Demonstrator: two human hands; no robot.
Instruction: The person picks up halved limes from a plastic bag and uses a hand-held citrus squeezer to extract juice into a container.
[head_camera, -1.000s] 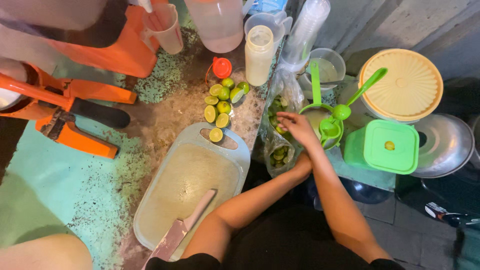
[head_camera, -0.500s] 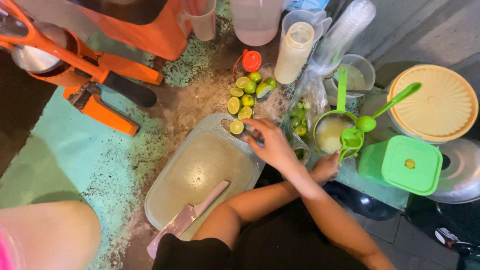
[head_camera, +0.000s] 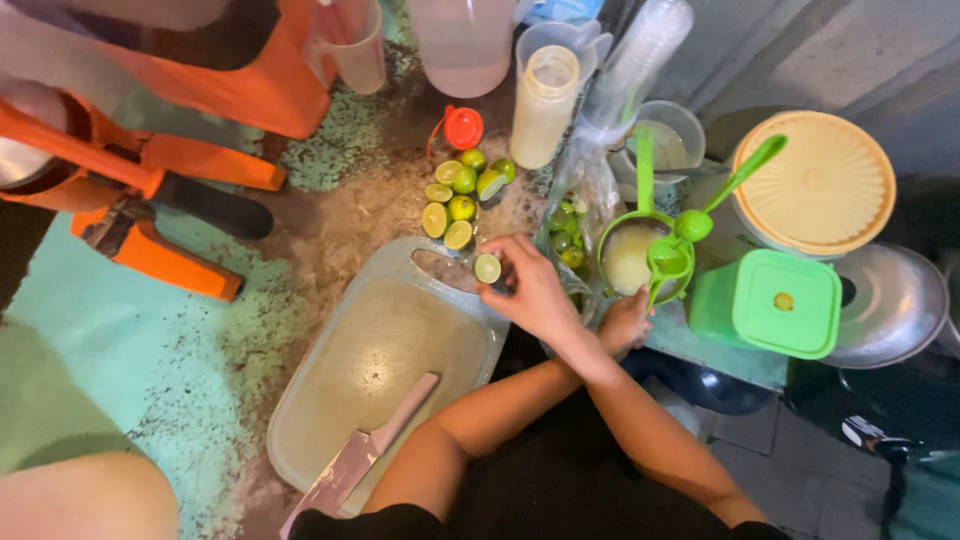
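Observation:
My arms are crossed. My right hand (head_camera: 535, 292) reaches left over the top corner of the pale cutting board (head_camera: 370, 380) and pinches a cut lime half (head_camera: 487, 268), flesh up. Just beyond it lies a pile of whole and halved limes (head_camera: 458, 196). My left hand (head_camera: 624, 322) is curled at the lower handle end of a green hand squeezer (head_camera: 668, 255), which rests over a green-rimmed strainer bowl of pale juice (head_camera: 628, 255). A clear bag of limes (head_camera: 570, 235) sits between the two hands.
A pink-handled knife (head_camera: 365, 455) lies on the board's near end. An orange lever press (head_camera: 150, 170) stands at left. Bottles, a jug and cups (head_camera: 545, 105) line the back. At right are a green lidded box (head_camera: 785, 303), a cream round lid (head_camera: 815, 180) and a metal lid (head_camera: 895, 305).
My right hand pulled back from the strainer bowl to the lime pile and now holds a lime half at the board's corner. My left hand stays by the squeezer.

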